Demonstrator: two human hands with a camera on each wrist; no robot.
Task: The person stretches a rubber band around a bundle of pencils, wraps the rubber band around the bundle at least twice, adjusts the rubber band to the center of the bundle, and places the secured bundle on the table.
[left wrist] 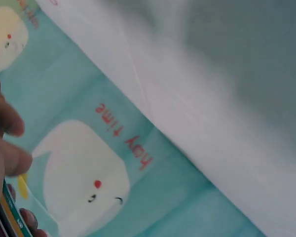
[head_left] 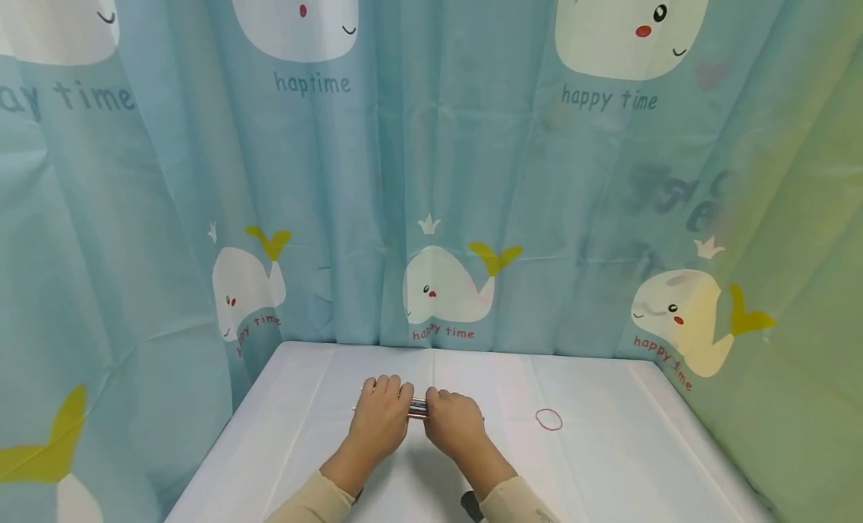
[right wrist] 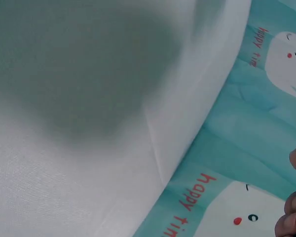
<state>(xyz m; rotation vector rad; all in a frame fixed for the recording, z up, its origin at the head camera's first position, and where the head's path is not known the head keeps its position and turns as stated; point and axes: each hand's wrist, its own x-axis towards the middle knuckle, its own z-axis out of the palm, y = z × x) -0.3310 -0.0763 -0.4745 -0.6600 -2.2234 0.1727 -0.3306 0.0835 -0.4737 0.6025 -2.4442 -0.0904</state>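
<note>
Both hands grip a bundle of thin pencils (head_left: 417, 409) held roughly level above the white table. My left hand (head_left: 381, 416) curls round its left part, and light ends stick out beyond the fingers on that side. Close beside it, my right hand (head_left: 455, 421) wraps the right part, leaving a short stretch of pencils showing between the two fists. Green and yellow pencil barrels (left wrist: 15, 217) appear at the lower left corner of the left wrist view. Fingertips (right wrist: 292, 216) of the right hand show at the right edge of the right wrist view.
The white table (head_left: 620, 448) carries a red outlined oval (head_left: 549, 419) right of the hands. Blue-green curtains (head_left: 350, 171) printed with whales hang behind the table and along both sides. A dark piece (head_left: 472, 506) sits by the right cuff.
</note>
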